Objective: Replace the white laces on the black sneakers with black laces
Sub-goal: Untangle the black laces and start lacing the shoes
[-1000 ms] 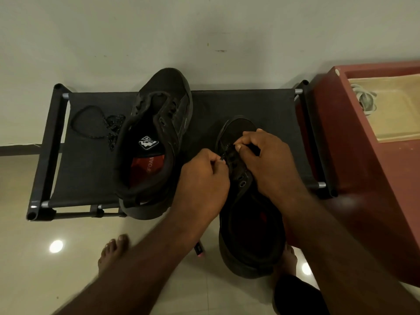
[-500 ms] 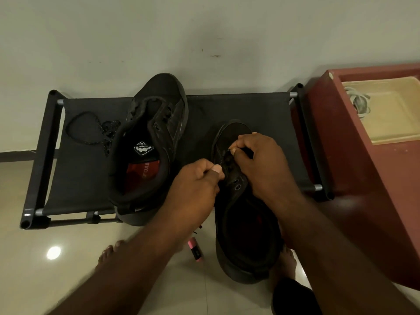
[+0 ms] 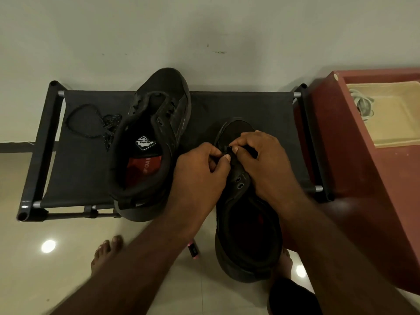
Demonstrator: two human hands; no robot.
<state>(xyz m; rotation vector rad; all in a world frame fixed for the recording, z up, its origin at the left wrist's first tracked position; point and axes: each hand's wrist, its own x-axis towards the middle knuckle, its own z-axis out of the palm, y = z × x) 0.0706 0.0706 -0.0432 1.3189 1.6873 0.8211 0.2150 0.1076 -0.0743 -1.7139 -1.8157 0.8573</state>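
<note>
The left hand [image 3: 200, 171] and the right hand [image 3: 261, 160] are held together over the eyelet rows of the right-hand sneaker [image 3: 247, 235]. On each hand the thumb and forefinger are pressed together, and a dark lace tip [image 3: 226, 150] is pinched between them. The remaining fingers are curled in. How much lace is threaded cannot be told, since it is black on black. Two bare eyelets [image 3: 241, 185] are seen just on the near side of the hands. The sneaker's toe is laid on the black fabric rack [image 3: 250, 105], and its heel is extended toward the near side, over the floor.

A second sneaker [image 3: 156, 123] is set on the rack to the left, tipped so that its red insole and white logo are shown. One loose black lace [image 3: 91, 123] is piled on the rack's left end, just beside that sneaker.

At the far right, a beige tray [image 3: 391, 123] is recessed in a red cabinet [image 3: 354, 178]. White laces [image 3: 363, 105] are bundled in its far left corner, and their number cannot be told.

Two sneakers, two hands and two bare feet [image 3: 104, 253] are counted. One small pink object [image 3: 193, 250] is seen on the floor tiles between the arms.
</note>
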